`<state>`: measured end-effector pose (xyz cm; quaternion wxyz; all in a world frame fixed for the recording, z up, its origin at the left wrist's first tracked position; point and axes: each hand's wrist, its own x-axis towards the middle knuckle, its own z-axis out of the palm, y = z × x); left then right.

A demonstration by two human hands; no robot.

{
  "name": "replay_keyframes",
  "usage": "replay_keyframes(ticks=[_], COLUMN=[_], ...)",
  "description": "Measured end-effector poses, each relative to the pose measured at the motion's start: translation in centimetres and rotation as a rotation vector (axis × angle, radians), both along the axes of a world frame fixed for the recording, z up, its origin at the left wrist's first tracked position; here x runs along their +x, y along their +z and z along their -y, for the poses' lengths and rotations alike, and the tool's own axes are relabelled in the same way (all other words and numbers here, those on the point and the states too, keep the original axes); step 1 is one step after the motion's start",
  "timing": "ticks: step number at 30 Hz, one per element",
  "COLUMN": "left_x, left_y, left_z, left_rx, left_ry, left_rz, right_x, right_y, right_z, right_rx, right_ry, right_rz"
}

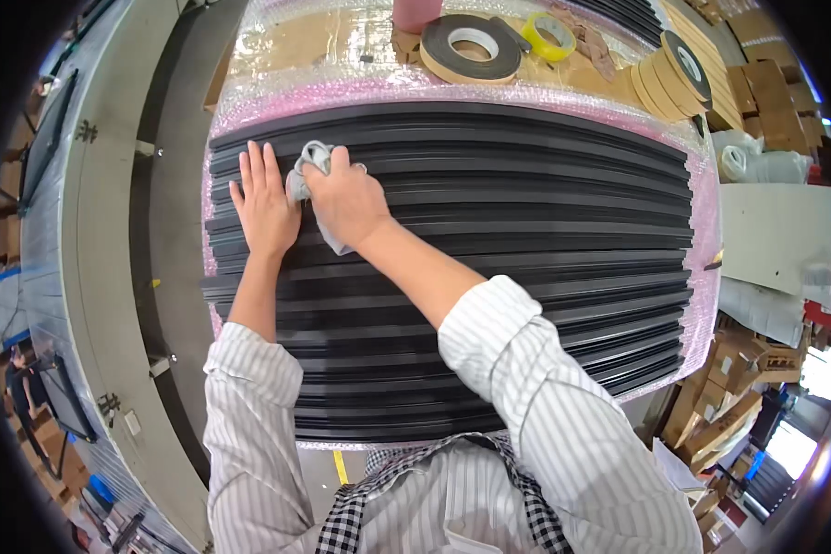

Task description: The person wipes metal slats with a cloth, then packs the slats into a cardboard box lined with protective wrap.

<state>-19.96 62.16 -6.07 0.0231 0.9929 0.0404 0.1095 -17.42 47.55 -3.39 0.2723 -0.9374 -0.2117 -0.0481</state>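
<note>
Long black strips (489,222) lie side by side across a table covered in pink bubble wrap (702,222). Flat on the strips near their left end rests my left hand (266,208), fingers extended and slightly apart. Just to its right, my right hand (346,198) is closed around a grey cloth (316,157), which bunches above the fingers and hangs out below them onto the strips. The cloth touches the upper strips.
Beyond the strips are a large black tape roll (471,49), a yellow tape roll (548,37), a stack of tape rolls (671,78) and a pink object (417,13). Cardboard boxes (771,106) stand right. A person (20,379) is at far left.
</note>
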Motion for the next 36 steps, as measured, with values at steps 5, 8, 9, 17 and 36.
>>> replay_keyframes(ticks=[5, 8, 9, 17, 36], left_x=[1.1, 1.1, 1.1, 1.2, 0.9], left_y=[0.3, -0.4, -0.3, -0.7, -0.3], left_z=[-0.3, -0.2, -0.2, -1.3, -0.7], left_rx=[-0.005, 0.011, 0.019, 0.058, 0.035], left_ry=[0.049, 0.032, 0.042, 0.043, 0.048], left_rz=[-0.007, -0.020, -0.028, -0.062, -0.097], right_x=[0.8, 0.9, 1.1, 2.3, 2.0], right_y=[-0.1, 0.7, 0.9, -0.3, 2.8], right_z=[8.8, 18.4, 22.0, 51.6, 65.8], right_rx=[-0.059, -0.154, -0.185, -0.372, -0.499], right_ry=[0.002, -0.048, -0.072, -0.303, -0.983], right_rz=[0.074, 0.078, 0.077, 0.113, 0.135])
